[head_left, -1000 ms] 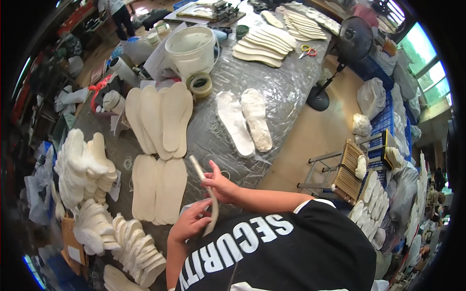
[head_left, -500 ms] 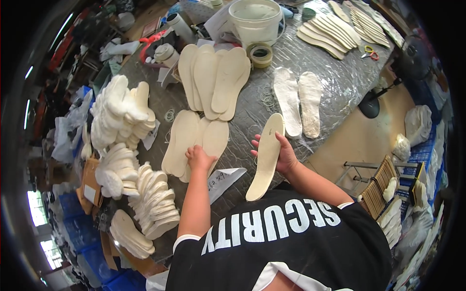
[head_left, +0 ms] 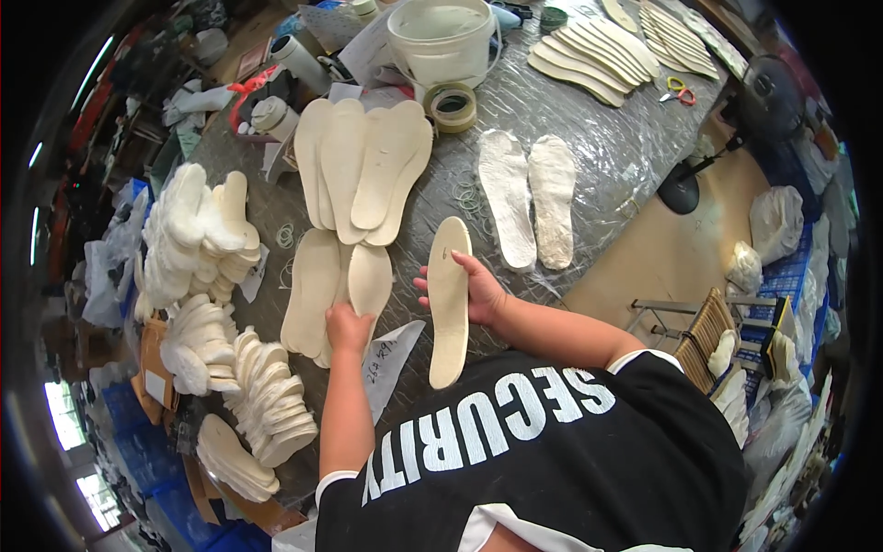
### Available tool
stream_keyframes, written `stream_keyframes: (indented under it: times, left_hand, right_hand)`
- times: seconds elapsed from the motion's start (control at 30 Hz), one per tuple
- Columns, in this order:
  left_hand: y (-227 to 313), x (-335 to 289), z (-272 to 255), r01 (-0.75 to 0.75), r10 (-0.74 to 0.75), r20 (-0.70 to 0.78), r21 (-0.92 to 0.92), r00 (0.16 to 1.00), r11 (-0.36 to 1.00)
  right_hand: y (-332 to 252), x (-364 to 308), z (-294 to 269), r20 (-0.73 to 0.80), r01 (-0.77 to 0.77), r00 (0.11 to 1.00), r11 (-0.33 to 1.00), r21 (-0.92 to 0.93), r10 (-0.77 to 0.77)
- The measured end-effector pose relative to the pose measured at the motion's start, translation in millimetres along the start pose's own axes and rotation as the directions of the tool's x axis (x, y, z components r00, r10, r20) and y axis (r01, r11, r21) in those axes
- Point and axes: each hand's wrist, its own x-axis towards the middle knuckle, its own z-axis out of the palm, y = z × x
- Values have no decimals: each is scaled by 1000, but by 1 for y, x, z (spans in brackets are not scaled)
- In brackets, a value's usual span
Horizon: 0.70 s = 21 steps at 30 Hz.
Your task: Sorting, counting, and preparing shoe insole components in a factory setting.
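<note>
Insole point(head_left: 450, 317) grasped by right hand point(head_left: 483, 290), fingers partly hidden behind; left hand point(head_left: 349, 327) touching tabletop insole point(head_left: 371, 274), fingertips obscured, grip indeterminable.

The insoles point(head_left: 450, 317) are cream, the shirt point(head_left: 552, 455) black with white lettering point(head_left: 430, 443), the bucket point(head_left: 441, 57) whitish

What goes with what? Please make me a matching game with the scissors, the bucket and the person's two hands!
Things:
1. scissors
2. right hand
3. bucket
4. left hand

Clues:
A. touching the flat cream insoles
B. has yellow and red handles
C. whitish, just behind the tape
D. holding one insole clear of the others

Pairs: 1-B, 2-D, 3-C, 4-A
</note>
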Motion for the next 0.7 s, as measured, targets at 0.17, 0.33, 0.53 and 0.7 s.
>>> stream_keyframes:
  times: [0.17, 0.33, 0.53, 0.7]
  left_hand:
    - [-15, -10, -3, -30, 20, -24, -599, 1000, 801]
    - [-28, 0, -34, 242, -13, 306, -725, 952, 645]
    - [-25, 2, -39, 158, -14, 240, -597, 971, 787]
    - [-8, -13, -42, 134, -141, -6, -262, 990, 956]
  right_hand:
    - [-26, 0, 10, 199, -32, 980, 994, 109, 10]
    - [-60, -1, 6, 310, -28, 951, 996, 81, 1]
    - [-157, -2, -4, -153, 276, 917, 862, -425, -369]
    - [-192, 4, -9, -264, 318, 806, 763, -564, -531]
